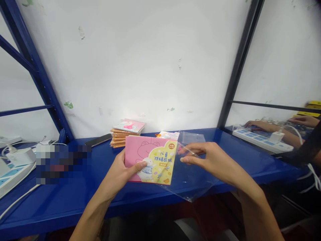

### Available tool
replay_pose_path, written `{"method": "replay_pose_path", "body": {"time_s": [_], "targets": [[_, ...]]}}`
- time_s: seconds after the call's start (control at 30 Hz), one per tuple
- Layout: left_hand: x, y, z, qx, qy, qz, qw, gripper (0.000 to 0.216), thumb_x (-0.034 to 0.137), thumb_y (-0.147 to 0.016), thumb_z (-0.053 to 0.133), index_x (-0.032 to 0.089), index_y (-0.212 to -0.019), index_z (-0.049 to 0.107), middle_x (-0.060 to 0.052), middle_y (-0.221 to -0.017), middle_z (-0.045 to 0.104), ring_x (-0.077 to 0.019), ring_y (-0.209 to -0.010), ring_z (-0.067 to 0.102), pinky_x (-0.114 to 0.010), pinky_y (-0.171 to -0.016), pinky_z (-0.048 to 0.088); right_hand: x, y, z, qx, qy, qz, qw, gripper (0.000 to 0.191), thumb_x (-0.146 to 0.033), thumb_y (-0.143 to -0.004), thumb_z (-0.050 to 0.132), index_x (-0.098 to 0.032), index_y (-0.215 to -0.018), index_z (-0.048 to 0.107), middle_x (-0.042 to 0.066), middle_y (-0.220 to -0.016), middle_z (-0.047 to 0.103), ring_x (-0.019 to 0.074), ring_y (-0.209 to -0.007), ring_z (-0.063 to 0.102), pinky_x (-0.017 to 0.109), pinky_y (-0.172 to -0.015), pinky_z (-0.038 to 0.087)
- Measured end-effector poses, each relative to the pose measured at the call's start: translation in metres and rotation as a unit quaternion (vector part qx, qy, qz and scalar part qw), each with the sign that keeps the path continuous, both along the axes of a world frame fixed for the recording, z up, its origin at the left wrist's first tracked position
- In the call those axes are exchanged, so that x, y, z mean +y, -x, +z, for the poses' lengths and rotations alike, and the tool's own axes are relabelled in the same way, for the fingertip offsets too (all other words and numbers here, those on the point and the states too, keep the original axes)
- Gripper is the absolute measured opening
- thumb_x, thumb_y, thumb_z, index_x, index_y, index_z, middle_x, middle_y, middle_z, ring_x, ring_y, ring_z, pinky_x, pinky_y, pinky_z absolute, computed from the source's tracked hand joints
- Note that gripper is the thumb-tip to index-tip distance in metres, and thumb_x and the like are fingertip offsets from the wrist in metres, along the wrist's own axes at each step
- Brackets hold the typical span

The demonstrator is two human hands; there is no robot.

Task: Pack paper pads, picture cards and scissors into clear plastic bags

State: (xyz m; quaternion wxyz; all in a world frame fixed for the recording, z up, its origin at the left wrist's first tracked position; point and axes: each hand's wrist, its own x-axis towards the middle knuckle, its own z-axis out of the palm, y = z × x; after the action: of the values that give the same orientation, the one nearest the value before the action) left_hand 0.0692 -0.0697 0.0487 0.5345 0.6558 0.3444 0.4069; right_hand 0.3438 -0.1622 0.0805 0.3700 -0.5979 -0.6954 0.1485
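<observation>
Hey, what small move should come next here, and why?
Probably spread the clear plastic sleeve wider with the right hand: that hand pinches its film beside the paper pack, which the left hand holds, and the film hangs slack.

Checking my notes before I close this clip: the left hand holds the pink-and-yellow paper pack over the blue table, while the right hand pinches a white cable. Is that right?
Not quite: the head view shows the right hand pinching a clear plastic sleeve. The left hand does hold the pink-and-yellow paper pack over the blue table.
</observation>
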Motion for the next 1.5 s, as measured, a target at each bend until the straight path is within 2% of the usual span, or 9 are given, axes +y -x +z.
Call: {"method": "replay_pose_path", "body": {"time_s": [0.17, 0.3, 0.47, 0.67, 0.93, 1.1, 1.33, 1.5], "targets": [[-0.004, -0.011, -0.001, -0.019, 0.011, 0.008, 1.0, 0.063, 0.046, -0.072, 0.085, 0.013, -0.121, 0.062, -0.02, -0.124, 0.075, -0.0376, -0.112, 0.073, -0.046, -0.086, 0.066, -0.003, -0.003, 0.003, -0.019, -0.001, -0.021, 1.0, 0.02, -0.048, -0.088, 0.074, -0.032, -0.098, 0.08, 0.0, -0.086, 0.08, 0.0258, -0.08, 0.073, 0.037, -0.073, 0.051], [-0.006, -0.012, 0.001, -0.003, -0.014, 0.034, 0.999, 0.062, 0.046, -0.072, 0.084, 0.015, -0.121, 0.063, -0.018, -0.119, 0.077, -0.0366, -0.107, 0.075, -0.047, -0.085, 0.066, -0.005, -0.002, 0.004, -0.038, -0.025, -0.03, 0.999, 0.023, -0.052, -0.088, 0.072, -0.032, -0.098, 0.08, 0.0, -0.094, 0.081, 0.0267, -0.085, 0.072, 0.036, -0.07, 0.05], [-0.008, -0.002, 0.009, 0.048, -0.065, 0.06, 0.995, 0.058, 0.048, -0.076, 0.082, 0.015, -0.119, 0.063, -0.016, -0.119, 0.077, -0.0352, -0.105, 0.076, -0.043, -0.084, 0.066, -0.012, 0.0, 0.005, -0.039, -0.037, -0.032, 0.998, 0.019, -0.049, -0.09, 0.072, -0.033, -0.097, 0.079, -0.002, -0.087, 0.08, 0.0236, -0.081, 0.072, 0.033, -0.069, 0.05], [-0.011, 0.007, 0.013, 0.075, -0.06, 0.055, 0.994, 0.055, 0.048, -0.078, 0.081, 0.017, -0.118, 0.062, -0.012, -0.118, 0.077, -0.0322, -0.103, 0.076, -0.038, -0.079, 0.067, -0.018, 0.004, 0.01, -0.041, -0.034, -0.017, 0.998, 0.016, -0.045, -0.09, 0.073, -0.031, -0.097, 0.078, -0.004, -0.092, 0.08, 0.0209, -0.084, 0.072, 0.029, -0.071, 0.049], [-0.005, 0.01, 0.01, 0.087, -0.032, 0.037, 0.995, 0.056, 0.049, -0.078, 0.081, 0.018, -0.121, 0.061, -0.011, -0.121, 0.076, -0.0309, -0.103, 0.075, -0.035, -0.076, 0.067, -0.017, 0.003, 0.01, -0.052, -0.02, -0.009, 0.998, 0.019, -0.048, -0.092, 0.071, -0.034, -0.101, 0.08, -0.006, -0.102, 0.08, 0.0204, -0.093, 0.071, 0.028, -0.074, 0.049], [-0.001, 0.012, 0.007, 0.083, -0.042, 0.021, 0.995, 0.053, 0.047, -0.079, 0.081, 0.019, -0.12, 0.063, -0.01, -0.127, 0.074, -0.0301, -0.105, 0.075, -0.034, -0.08, 0.066, -0.018, 0.001, 0.01, -0.06, -0.017, 0.0, 0.998, 0.017, -0.045, -0.094, 0.069, -0.034, -0.1, 0.08, -0.007, -0.096, 0.08, 0.0183, -0.087, 0.072, 0.028, -0.072, 0.049], [-0.001, 0.014, 0.006, 0.064, -0.001, -0.019, 0.998, 0.051, 0.036, -0.076, 0.085, 0.018, -0.119, 0.064, -0.012, -0.127, 0.075, -0.0315, -0.104, 0.076, -0.035, -0.079, 0.067, -0.014, -0.001, 0.008, -0.049, -0.021, 0.019, 0.998, 0.015, -0.039, -0.094, 0.069, -0.034, -0.101, 0.081, -0.007, -0.09, 0.081, 0.0161, -0.083, 0.073, 0.026, -0.071, 0.051], [0.0, 0.015, 0.005, 0.025, 0.037, -0.042, 0.998, 0.053, 0.032, -0.076, 0.086, 0.017, -0.121, 0.063, -0.013, -0.125, 0.075, -0.0337, -0.107, 0.075, -0.038, -0.083, 0.066, -0.015, -0.002, 0.011, -0.025, -0.014, 0.037, 0.999, 0.019, -0.041, -0.097, 0.065, -0.03, -0.096, 0.081, -0.006, -0.082, 0.08, 0.0147, -0.077, 0.074, 0.025, -0.072, 0.052]]}}
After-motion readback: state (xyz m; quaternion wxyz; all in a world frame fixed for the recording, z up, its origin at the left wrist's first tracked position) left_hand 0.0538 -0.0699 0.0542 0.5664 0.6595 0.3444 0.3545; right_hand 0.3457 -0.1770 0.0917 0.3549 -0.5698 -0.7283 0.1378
